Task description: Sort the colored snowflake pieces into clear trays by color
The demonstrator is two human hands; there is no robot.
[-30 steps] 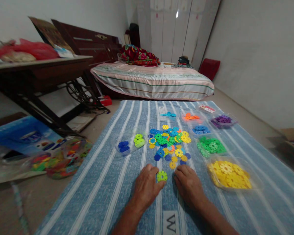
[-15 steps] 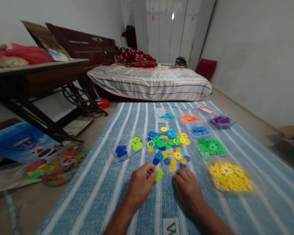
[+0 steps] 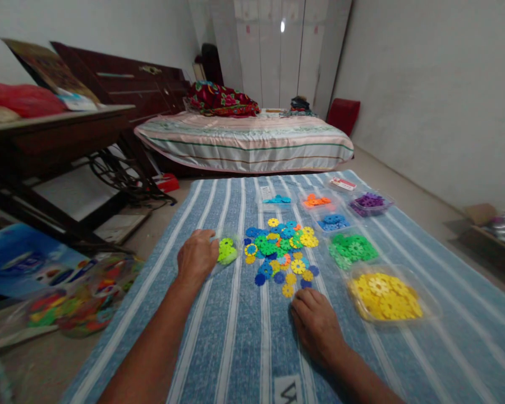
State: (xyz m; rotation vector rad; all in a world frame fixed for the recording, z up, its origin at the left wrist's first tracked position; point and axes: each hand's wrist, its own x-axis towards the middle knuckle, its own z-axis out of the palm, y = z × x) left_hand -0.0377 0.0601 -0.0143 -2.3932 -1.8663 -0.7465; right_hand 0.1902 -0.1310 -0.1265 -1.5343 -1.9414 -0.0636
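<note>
My left hand (image 3: 197,255) is over the left clear plastic box, its fingers bent toward the lime-green flower discs (image 3: 227,251) inside. Its fingertips are partly hidden, so whether a disc is between them does not show. My right hand (image 3: 317,320) rests on the cloth with curled fingers, beside a yellow disc (image 3: 288,290) at the near edge of the pile. Anything inside those fingers is out of sight. The mixed pile of flower discs (image 3: 273,244) has blue, green, yellow and orange pieces lying loose between the hands.
On the right stand clear boxes of yellow discs (image 3: 385,296), green discs (image 3: 353,248), blue discs (image 3: 333,222) and purple discs (image 3: 369,202). Orange discs (image 3: 317,200) and light-blue discs (image 3: 278,199) lie in boxes farther back. A striped cloth (image 3: 231,359) covers the table.
My left hand has moved left and away from me to the box, carrying a lime-green disc that no longer shows in its fingers. My right hand stays by the pile. The view has shifted slightly.
</note>
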